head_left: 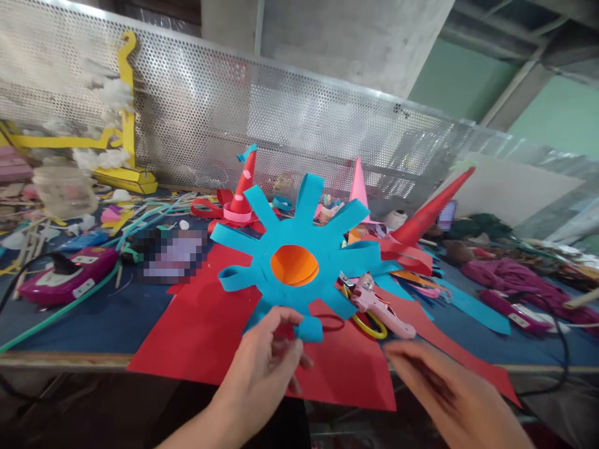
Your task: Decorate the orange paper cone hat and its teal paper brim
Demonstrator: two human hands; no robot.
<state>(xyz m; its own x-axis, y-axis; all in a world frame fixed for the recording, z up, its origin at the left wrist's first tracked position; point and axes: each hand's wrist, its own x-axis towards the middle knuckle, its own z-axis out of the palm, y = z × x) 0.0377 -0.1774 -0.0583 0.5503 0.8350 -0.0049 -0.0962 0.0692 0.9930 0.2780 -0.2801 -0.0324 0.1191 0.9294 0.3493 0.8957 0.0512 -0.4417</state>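
My left hand (266, 365) holds up a blue paper sunburst (299, 255) by its lower edge; its strips radiate outward, some curled into loops, and an orange cone (294, 264) shows through the centre hole. My right hand (440, 386) is blurred low on the right, fingers apart, holding nothing, just short of the pink glue gun (381, 304) and yellow-handled scissors (369, 323) lying on red paper (201, 330).
A blue-topped table (93, 318) carries a magenta glue gun (68, 277), a red cone hat (241, 196), a pink cone (358, 184), a long red cone (430, 209), paper scraps and cables. A perforated metal panel (281, 118) stands behind. The table's front edge (60, 360) runs near me.
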